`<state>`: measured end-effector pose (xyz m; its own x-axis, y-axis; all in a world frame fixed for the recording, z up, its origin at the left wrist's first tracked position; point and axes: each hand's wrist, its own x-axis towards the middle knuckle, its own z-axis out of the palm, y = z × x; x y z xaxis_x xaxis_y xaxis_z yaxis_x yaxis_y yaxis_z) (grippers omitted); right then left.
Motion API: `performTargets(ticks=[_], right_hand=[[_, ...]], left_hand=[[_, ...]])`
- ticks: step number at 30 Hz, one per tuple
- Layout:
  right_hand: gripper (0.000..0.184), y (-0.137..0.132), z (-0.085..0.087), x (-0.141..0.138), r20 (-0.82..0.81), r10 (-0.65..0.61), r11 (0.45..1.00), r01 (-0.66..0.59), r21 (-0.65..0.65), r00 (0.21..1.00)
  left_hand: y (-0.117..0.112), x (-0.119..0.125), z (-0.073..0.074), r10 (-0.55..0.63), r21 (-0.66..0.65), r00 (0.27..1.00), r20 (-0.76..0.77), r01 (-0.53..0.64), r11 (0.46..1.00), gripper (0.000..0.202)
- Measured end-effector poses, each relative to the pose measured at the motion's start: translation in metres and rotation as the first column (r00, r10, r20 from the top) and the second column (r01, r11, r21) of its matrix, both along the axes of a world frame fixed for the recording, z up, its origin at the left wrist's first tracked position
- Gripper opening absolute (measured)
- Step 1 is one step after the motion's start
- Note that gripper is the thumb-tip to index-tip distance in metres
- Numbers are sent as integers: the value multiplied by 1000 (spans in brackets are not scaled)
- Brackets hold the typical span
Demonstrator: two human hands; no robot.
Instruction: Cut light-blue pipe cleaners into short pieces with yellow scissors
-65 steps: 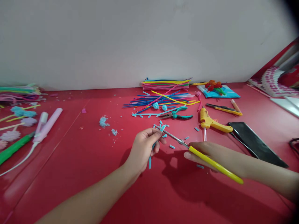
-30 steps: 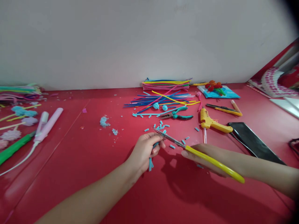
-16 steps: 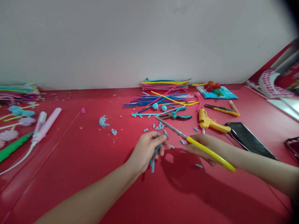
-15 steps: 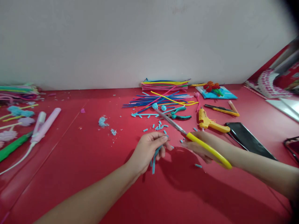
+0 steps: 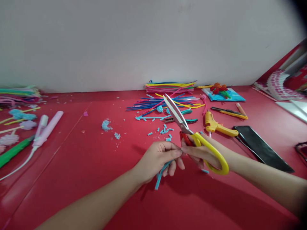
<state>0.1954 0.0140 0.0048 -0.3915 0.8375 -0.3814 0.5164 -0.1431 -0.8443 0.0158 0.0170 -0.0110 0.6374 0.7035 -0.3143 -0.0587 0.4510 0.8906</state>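
scissors (image 5: 184, 126) before pliers (image 5: 192, 121), glue gun (image 5: 217, 127) at right

You're in a craft workspace, home or workshop unclear. Your red tabletop (image 5: 72, 159) shows it: bundled pipe cleaners (image 5: 170, 87) along the far edge, a glue gun (image 5: 217, 126) toward the right edge.

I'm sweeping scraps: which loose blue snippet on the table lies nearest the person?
The lone snippet below the right hand in the picture; the others in view lie farther back, nearer the wall.

Red tabletop (image 5: 79, 159), seemingly pale-grey wall (image 5: 107, 48).
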Motion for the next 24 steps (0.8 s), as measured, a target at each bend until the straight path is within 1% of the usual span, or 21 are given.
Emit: performTargets(ticks=[1,3,5,6,7,8,10,12,14,18,21,23,24], right_hand=[[20,0,2,-2,44,-6,1000,5,30,999],[14,0,4,-6,131,-17,991,-1,135,991],[10,-1,5,-9,171,-12,966,-33,256,985],[9,-1,5,-9,170,2,955,-52,293,985],[8,-2,5,-9,161,12,954,-60,295,987],[7,-2,5,-8,144,13,963,-51,264,989],[6,-2,6,-6,109,-17,987,-1,160,994],[7,0,8,-4,96,-58,995,50,84,994],[9,2,11,-1,106,-70,994,61,87,992],[19,5,14,1,149,-48,991,29,128,988],[27,6,16,5,213,-34,990,4,144,976],[30,4,19,11,278,0,985,-48,165,961],[30,2,21,15,320,32,979,-94,179,947]], left_hand=[[0,0,-2,10,0,1000,-20,-10,1000,17],[0,1,-5,26,6,998,-54,-26,1000,17],[1,1,-6,30,19,997,-66,-28,999,18],[1,1,-6,24,25,997,-67,-23,999,18],[1,1,-5,14,30,998,-67,-12,999,18],[1,1,-5,5,35,997,-71,-2,999,18],[2,0,-2,-5,42,997,-79,8,999,17],[2,0,1,-2,42,996,-86,6,999,16],[2,0,2,8,28,996,-93,-5,1000,15],[2,2,3,44,-1,991,-123,-44,999,14],[3,0,0,130,21,983,-130,-128,992,16],[6,-2,-2,233,64,966,-111,-227,972,17],[7,-3,-4,287,87,953,-97,-279,956,18]])
